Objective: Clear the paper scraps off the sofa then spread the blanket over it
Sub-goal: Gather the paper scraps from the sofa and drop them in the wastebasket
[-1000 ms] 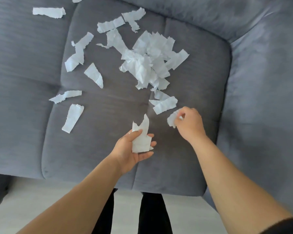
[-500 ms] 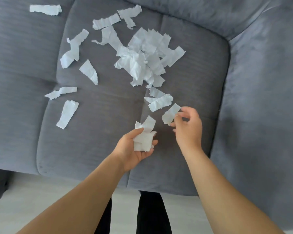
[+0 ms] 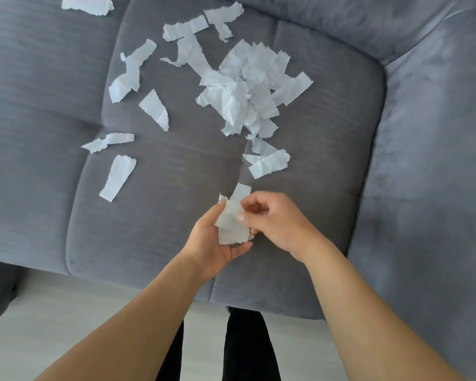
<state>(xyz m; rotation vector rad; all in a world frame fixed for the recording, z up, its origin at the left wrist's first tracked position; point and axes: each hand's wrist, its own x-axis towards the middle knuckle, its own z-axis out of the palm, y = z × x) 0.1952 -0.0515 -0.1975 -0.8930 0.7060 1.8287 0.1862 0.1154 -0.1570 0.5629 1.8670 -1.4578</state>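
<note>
Several torn white paper scraps lie on the grey sofa seat point(image 3: 162, 215). The biggest pile point(image 3: 248, 89) is at the upper middle, with loose strips to its left point(image 3: 117, 177) and a small group just below it point(image 3: 268, 163). My left hand point(image 3: 217, 243) holds a small stack of scraps point(image 3: 232, 226) in its palm, thumb on top. My right hand point(image 3: 275, 224) is against that stack and pinches a scrap onto it with curled fingers. No blanket is in view.
The sofa's armrest point(image 3: 429, 160) rises on the right and its backrest runs along the top. A pale floor point(image 3: 66, 325) shows below the seat's front edge, with my dark trouser legs point(image 3: 245, 347) between my forearms.
My right hand lifted a scrap off the seat and carried it left to the stack in my left hand. The two hands now meet.
</note>
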